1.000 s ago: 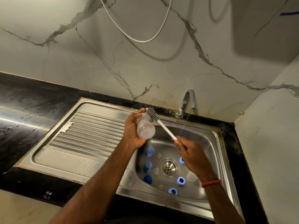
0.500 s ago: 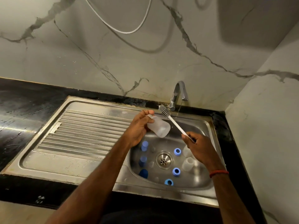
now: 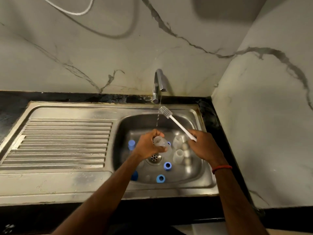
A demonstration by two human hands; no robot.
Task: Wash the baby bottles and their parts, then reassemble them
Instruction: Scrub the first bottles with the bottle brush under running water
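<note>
Lowered since a moment ago, the clear bottle (image 3: 160,144) hangs over the sink basin (image 3: 199,173) under a thin stream from the tap (image 3: 158,85) — the left hand (image 3: 147,147) curls round it. The right hand (image 3: 204,146) grips the brush (image 3: 177,123) by its white handle, bristles raised beside the spout, apart from the bottle.

Pale marble wall (image 3: 110,48) with dark veins; a matching side wall (image 3: 271,124) meets it in the right corner; a white cord (image 3: 75,13) loops high up, casting a curved shadow; black counter (image 3: 11,102) surrounds a steel sink (image 3: 67,189) with ribbed drainboard (image 3: 64,143); tap (image 3: 158,85) running; dim light.
</note>
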